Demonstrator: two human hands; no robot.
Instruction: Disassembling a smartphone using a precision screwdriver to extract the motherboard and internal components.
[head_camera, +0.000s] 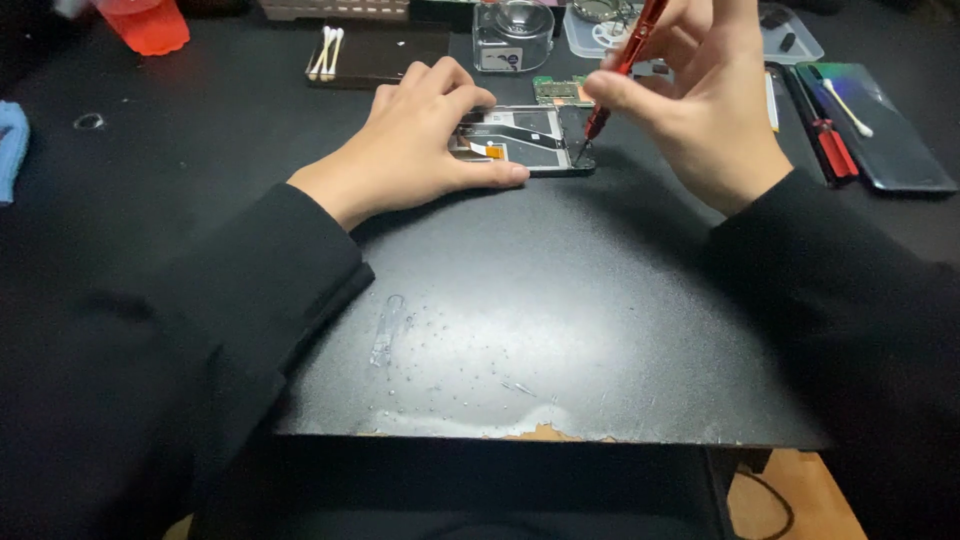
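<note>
An opened phone (535, 140) lies flat on the black work mat (560, 320), its inner metal frame and an orange ribbon connector showing. My left hand (425, 140) rests on the phone's left part, fingers curled over it and thumb along its near edge. My right hand (700, 100) grips a red screwdriver (625, 60), held steeply. The screwdriver's tip touches the phone's right near corner.
Behind the phone lie a small green circuit board (562, 90), a clear square container (512, 35), a dark tray with cotton swabs (326, 50) and a clear tray of parts (790, 35). A second phone (880, 125), a swab on it, and a red-handled tool (825, 140) lie at right.
</note>
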